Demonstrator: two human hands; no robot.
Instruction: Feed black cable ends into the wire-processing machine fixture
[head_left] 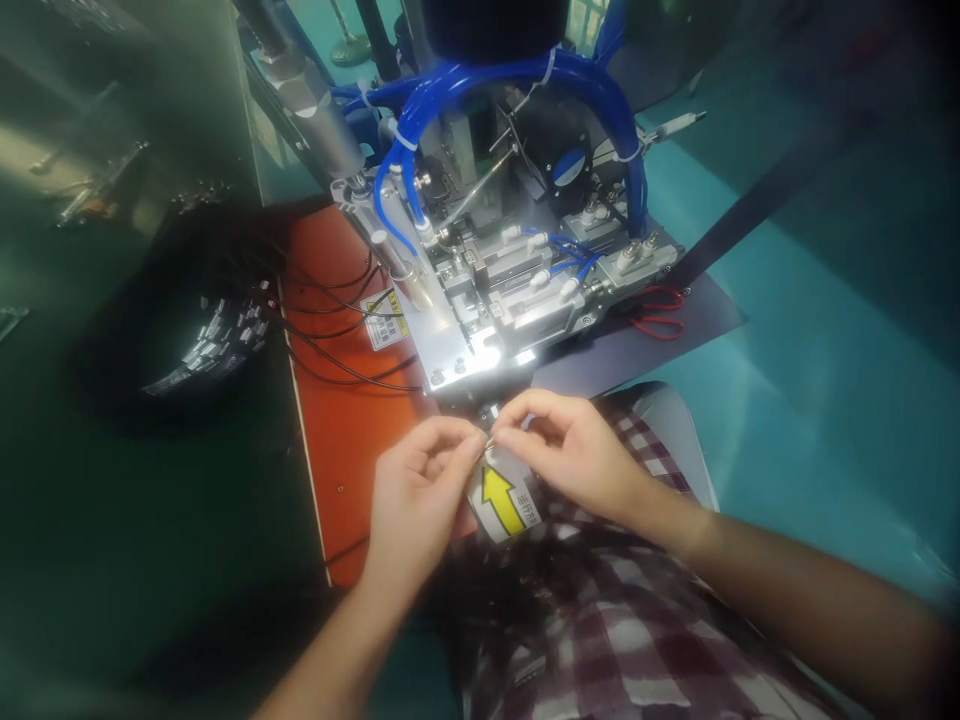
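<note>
A small shiny metal piece (490, 443) shows between my two hands, in front of a metal machine (525, 300). My left hand (424, 480) pinches at the left end of the piece with thumb and forefinger. From the right, my right hand (566, 445) pinches close to the same piece, its fingertips nearly touching the left ones; what it holds is too small to make out. Just below the fingertips lies a white label with a yellow arrow (506, 500). The machine's brightly lit front plate (450, 365) is a little beyond my hands.
Blue air hoses (517, 70) arch over the machine. Black cables cross the orange board (330, 440) at the left, near a warning label (385, 320). Farther left, a dark container (135, 340) has many shiny small pieces. Red-handled scissors (664, 312) lie right of the machine.
</note>
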